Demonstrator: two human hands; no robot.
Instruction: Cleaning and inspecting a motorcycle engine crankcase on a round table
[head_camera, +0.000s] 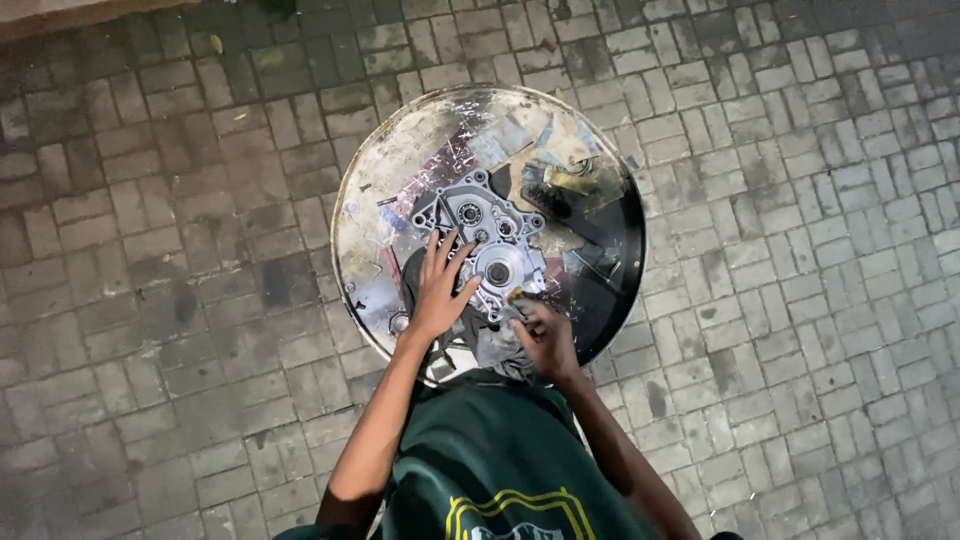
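1. I looked straight down on a round metal table (375, 190), its top scratched, stained and strewn with paper scraps, standing on a floor of grey paving bricks (150, 300).
2. A grey cast-metal engine casing (480, 235) lay flat near the middle of the table, slightly toward my side, with round bearing bores and bolt holes facing up.
3. My left hand (438, 290) rested flat on the near left part of the casing, fingers spread wide and pointing away from me, gripping nothing.
4. My right hand (543, 335) sat at the near right edge of the casing, fingers curled narrowly around a small light-coloured piece (517, 296); I could not tell what that piece was.
5. The two hands were close together, the casing's large round bore (498, 272) lying between them.
6. The right portion of the table was dark, with a black, oily-looking patch (600, 260) and some crumpled scraps (560, 170) beyond the casing.
7. My green shirt (490, 450) with a yellow trim filled the bottom of the view, just below the table's near rim.
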